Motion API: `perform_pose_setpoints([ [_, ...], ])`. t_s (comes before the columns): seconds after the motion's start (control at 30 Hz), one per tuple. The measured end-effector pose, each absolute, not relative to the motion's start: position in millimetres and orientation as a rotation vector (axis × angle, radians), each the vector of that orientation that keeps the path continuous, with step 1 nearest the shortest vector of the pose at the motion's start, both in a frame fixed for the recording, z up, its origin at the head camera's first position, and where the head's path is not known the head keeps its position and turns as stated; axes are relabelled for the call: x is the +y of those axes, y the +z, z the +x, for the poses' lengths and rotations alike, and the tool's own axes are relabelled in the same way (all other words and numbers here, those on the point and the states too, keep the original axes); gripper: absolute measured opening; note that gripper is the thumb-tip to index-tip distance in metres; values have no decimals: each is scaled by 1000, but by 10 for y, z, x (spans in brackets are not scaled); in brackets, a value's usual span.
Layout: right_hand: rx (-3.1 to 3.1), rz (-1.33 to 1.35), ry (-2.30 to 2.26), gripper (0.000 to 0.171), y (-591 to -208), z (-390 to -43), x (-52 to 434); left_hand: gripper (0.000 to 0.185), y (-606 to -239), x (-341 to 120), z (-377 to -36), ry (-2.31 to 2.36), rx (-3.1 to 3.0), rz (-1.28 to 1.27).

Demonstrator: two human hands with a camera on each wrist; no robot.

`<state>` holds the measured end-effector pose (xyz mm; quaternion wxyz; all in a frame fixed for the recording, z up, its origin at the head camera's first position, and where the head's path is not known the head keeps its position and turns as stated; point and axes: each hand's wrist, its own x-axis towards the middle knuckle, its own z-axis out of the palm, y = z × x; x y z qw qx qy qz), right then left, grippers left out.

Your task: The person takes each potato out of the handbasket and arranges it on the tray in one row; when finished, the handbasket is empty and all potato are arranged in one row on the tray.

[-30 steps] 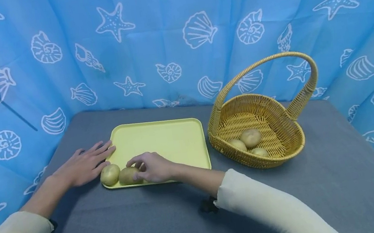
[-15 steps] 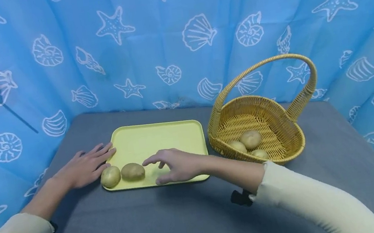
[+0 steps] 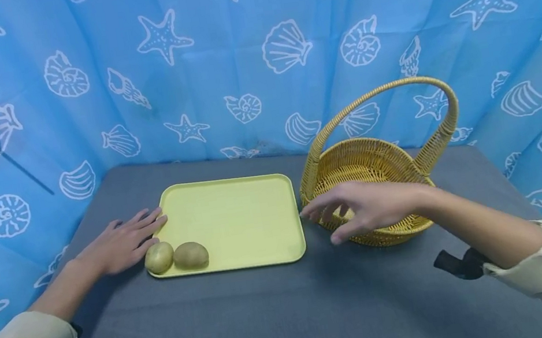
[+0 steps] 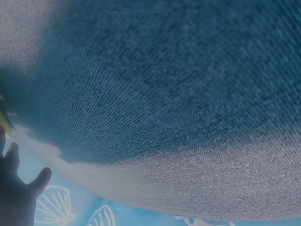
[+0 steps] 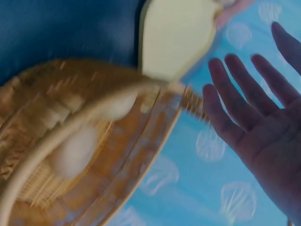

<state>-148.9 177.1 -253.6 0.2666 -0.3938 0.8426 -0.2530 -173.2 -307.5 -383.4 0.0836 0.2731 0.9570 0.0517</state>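
Observation:
Across the left edge of a yellow tray (image 3: pixel 242 220), my left hand (image 3: pixel 117 247) rests with spread fingers. Beside its thumb a round pale potato (image 3: pixel 160 258) lies in the tray's front left corner. A browner oval potato (image 3: pixel 191 255) sits just right of it. My right hand (image 3: pixel 371 203), fingers relaxed and holding nothing, is over the front of a wicker basket (image 3: pixel 383 237), hiding most of what is inside in the head view. The right wrist view, blurred, shows a pale potato (image 5: pixel 73 150) and part of another (image 5: pixel 120 107) in the basket.
The basket's tall arched handle (image 3: pixel 407 80) rises behind the right hand. Grey cloth (image 3: pixel 251 318) covers the table. A blue curtain (image 3: pixel 214 72) with white shell prints hangs behind and at both sides.
My right hand has let go of the oval potato on the tray and swung right to the basket. My left hand has stayed at the tray's edge.

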Motion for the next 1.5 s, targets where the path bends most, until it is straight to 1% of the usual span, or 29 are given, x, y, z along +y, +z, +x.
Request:
perform_pose_setpoints([
  [0.2, 2275, -935, -755, 62, -2536, -1656, 2237, 57, -3843, -3074, -1731, 151, 2850, 813],
  [0.37, 2202, -881, -787, 76, -2594, -1904, 2517, 57, -3860, -3087, -1735, 148, 2847, 805],
  [0.47, 2173, -844, -746, 82, -2621, -2036, 2641, 58, -3874, -3094, -1740, 143, 2846, 800],
  [0.63, 2177, -776, -638, 83, -2698, -2205, 2789, 58, -3882, -3091, -1743, 141, 2845, 796],
  [0.8, 2078, -552, -578, 85, -2753, -2336, 2919, 58, -3876, -3076, -1743, 142, 2845, 790],
  [1.0, 1898, -320, -685, 87, -2803, -2439, 2966, 58, -3856, -3058, -1755, 138, 2844, 785],
  [1.17, 1846, -254, -742, 85, -2868, -2512, 2904, 58, -3835, -3054, -1743, 141, 2842, 773],
  [1.5, 2056, -436, -516, 77, -2932, -2531, 2713, 58, -3832, -3046, -1736, 161, 2839, 765],
])
